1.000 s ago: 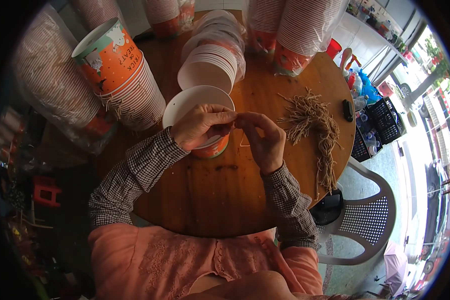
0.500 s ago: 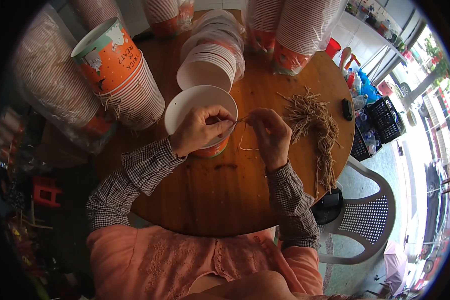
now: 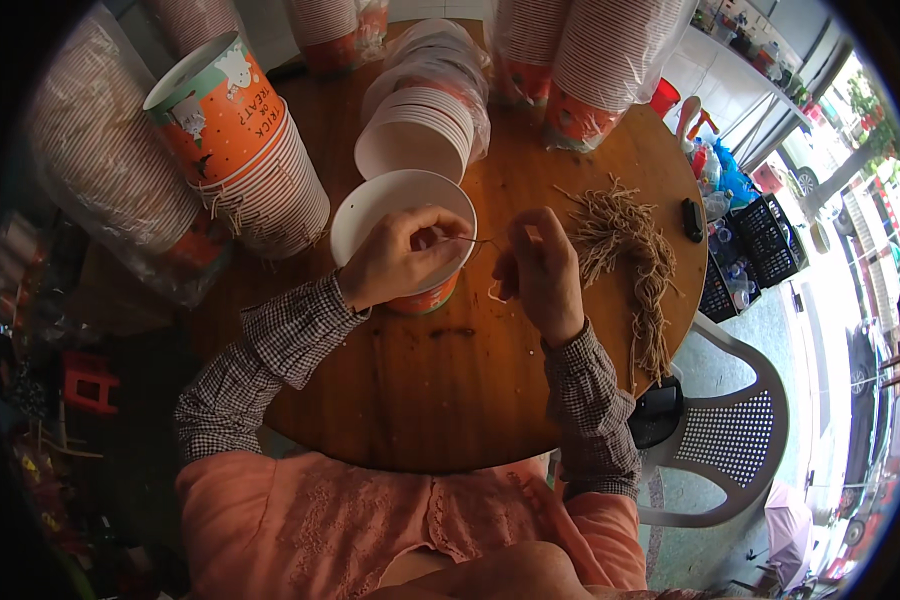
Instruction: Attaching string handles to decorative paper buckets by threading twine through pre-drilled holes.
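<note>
Over the rim of a white-lined paper bucket (image 3: 360, 215), my left hand (image 3: 395, 262) pinches a thin brown cord (image 3: 478, 241) between thumb and fingertips. The cord stretches right, toward my right hand (image 3: 545, 275), whose fingers are curled, with a pale strand hanging beside them. Exactly how the right fingers grip the cord is too fine to make out. The bucket stands on the table, its orange outside showing below my left wrist. A heap of twisted brown cords (image 3: 625, 235) lies right of my right hand.
Nested white buckets (image 3: 410, 140), partly in plastic, lie behind the bucket. A tall orange stack (image 3: 225, 120) with cord handles leans at the left, and wrapped stacks (image 3: 600, 70) stand at the back. A small black object (image 3: 692, 220) sits near the wooden table's (image 3: 420, 400) right edge, beyond it a grey chair (image 3: 735, 430).
My right hand has turned and shifted slightly, its fingers curling away from the left fingertips. The cord between the hands shows more clearly. My left hand and the bucket stay nearly in place.
</note>
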`<action>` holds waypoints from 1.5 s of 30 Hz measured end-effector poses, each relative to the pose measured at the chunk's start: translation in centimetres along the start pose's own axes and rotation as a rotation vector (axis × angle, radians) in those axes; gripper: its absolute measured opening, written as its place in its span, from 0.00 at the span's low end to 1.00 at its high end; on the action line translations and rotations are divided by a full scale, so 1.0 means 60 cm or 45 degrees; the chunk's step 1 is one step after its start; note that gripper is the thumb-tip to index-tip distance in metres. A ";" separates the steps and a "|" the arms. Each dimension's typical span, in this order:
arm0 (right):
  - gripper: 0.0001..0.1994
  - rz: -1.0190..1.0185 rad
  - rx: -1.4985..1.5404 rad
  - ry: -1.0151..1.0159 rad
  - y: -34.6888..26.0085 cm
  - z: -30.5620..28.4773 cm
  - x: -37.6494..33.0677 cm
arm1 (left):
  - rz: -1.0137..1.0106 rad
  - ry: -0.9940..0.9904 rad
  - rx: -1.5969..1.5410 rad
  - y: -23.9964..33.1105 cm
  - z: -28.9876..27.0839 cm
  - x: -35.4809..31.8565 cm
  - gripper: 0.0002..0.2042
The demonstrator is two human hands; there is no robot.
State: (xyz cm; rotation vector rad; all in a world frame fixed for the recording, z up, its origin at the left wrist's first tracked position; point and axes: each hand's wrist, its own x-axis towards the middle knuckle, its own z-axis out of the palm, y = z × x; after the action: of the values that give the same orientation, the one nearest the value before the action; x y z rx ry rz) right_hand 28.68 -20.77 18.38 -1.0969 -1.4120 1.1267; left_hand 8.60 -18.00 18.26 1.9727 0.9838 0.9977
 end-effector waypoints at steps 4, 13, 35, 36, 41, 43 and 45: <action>0.05 -0.063 -0.068 0.027 -0.008 0.003 -0.001 | 0.063 -0.020 -0.164 0.019 0.021 0.021 0.07; 0.07 -0.054 0.354 0.023 -0.029 -0.015 0.005 | 0.133 -0.087 -0.007 0.014 0.025 0.021 0.08; 0.06 -0.409 0.258 -0.082 -0.149 -0.036 -0.116 | 0.392 0.269 0.938 0.045 -0.003 -0.114 0.05; 0.05 -0.397 0.282 -0.130 -0.150 -0.028 -0.123 | 0.350 0.321 0.958 0.044 -0.004 -0.118 0.04; 0.05 -0.181 0.799 -0.287 -0.142 -0.036 -0.103 | 0.400 0.326 0.921 0.003 -0.013 -0.136 0.03; 0.05 -0.091 0.999 -0.323 -0.134 -0.055 -0.074 | 0.496 0.140 0.956 -0.024 -0.049 -0.133 0.02; 0.06 0.012 1.155 -0.299 -0.118 -0.072 -0.046 | 0.494 0.049 0.971 -0.050 -0.114 -0.133 0.03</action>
State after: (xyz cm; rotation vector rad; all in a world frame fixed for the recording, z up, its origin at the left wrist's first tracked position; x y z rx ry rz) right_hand 32.78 -24.22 25.32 -0.3252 -0.8682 1.6953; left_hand -1.48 -21.78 16.32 2.8664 1.1349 0.9382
